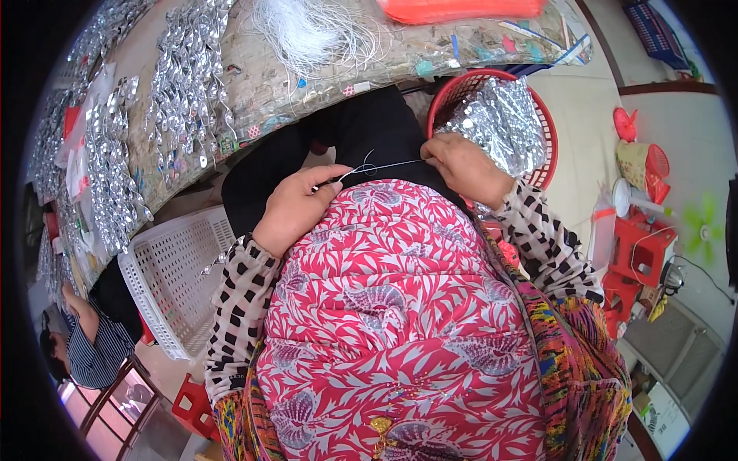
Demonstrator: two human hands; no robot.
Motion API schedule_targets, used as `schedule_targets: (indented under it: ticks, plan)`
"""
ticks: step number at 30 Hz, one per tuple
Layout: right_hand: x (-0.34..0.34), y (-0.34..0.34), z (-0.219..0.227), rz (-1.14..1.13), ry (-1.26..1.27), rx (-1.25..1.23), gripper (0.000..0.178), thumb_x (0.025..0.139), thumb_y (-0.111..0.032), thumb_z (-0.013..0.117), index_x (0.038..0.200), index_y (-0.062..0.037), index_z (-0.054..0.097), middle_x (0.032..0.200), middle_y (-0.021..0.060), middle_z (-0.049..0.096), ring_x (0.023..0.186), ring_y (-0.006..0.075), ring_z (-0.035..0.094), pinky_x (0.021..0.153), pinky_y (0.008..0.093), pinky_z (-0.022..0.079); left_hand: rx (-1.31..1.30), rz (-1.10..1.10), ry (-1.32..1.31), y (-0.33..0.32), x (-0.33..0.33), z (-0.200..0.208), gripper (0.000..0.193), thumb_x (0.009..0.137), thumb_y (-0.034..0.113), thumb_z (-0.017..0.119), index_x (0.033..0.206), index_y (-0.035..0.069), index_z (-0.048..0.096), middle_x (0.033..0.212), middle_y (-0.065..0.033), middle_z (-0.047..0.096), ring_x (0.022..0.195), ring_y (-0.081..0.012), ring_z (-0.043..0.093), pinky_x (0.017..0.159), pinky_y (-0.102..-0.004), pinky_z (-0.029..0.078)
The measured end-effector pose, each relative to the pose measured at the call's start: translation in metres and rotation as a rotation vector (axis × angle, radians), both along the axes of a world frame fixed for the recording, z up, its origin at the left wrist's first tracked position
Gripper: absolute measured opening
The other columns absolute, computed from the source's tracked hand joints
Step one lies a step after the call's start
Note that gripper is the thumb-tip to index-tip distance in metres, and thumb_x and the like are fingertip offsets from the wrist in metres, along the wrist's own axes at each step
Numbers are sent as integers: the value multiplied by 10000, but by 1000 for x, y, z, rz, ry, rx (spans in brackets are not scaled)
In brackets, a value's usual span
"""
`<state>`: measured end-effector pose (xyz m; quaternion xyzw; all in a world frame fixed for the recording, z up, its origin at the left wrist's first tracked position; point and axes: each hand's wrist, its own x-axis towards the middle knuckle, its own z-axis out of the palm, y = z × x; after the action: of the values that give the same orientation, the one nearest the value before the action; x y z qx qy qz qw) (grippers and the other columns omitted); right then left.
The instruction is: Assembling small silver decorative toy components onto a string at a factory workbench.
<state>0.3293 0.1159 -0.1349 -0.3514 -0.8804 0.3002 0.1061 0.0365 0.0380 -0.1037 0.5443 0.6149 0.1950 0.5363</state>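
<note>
Over my lap, a thin pale thread (398, 164) runs taut between my two hands. Its loose end curls into a small loop close to my left hand (296, 203), whose thumb and fingers pinch the thread. A small dark tip pokes out by that thumb; what it belongs to is hidden. My right hand (470, 170) closes finger and thumb on the thread's other end. Just beyond the right hand stands a red plastic basket (551, 127) heaped with shiny silver strips (500, 123).
Across the front, a patterned table (307, 100) carries twisted silver strips (188, 77), a bundle of white strings (304, 34) and a red-orange pack (461, 9). At left are a white basket (173, 246) and a seated person (100, 346). Red stools (642, 250) and a green fan (698, 227) stand at right.
</note>
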Motion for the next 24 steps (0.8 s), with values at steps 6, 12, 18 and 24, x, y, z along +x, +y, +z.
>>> schedule_targets:
  ticks: [6, 12, 18, 24]
  plan:
    - [4, 4, -9, -7, 47, -12, 108, 808, -42, 590, 908, -1, 589, 861, 164, 593, 864, 344, 576, 761, 404, 469, -19, -12, 30, 2, -1, 3, 294, 885, 188, 564, 1159, 122, 648, 1029, -129, 667, 917, -210, 643, 826, -290, 472]
    - [1, 6, -13, -93, 62, -46, 95, 803, -35, 572, 888, -6, 604, 855, 171, 615, 848, 358, 592, 757, 418, 472, 15, -23, 57, 1, -3, 0, 290, 885, 204, 574, 1156, 139, 651, 1029, -125, 668, 901, -211, 645, 817, -296, 476]
    - [0, 6, -3, -137, 171, -36, 81, 817, -36, 604, 892, -4, 606, 843, 152, 609, 805, 318, 602, 703, 372, 479, 14, -21, 68, 0, 1, 6, 289, 890, 232, 569, 1157, 158, 653, 1032, -130, 663, 910, -229, 642, 826, -309, 475]
    - [-17, 11, 9, 39, 263, -125, 82, 801, -25, 627, 878, -13, 602, 835, 113, 583, 808, 283, 586, 708, 350, 468, 83, -134, 311, 1, 8, 21, 284, 887, 229, 543, 1142, 177, 658, 906, -125, 616, 860, -270, 613, 781, -349, 472]
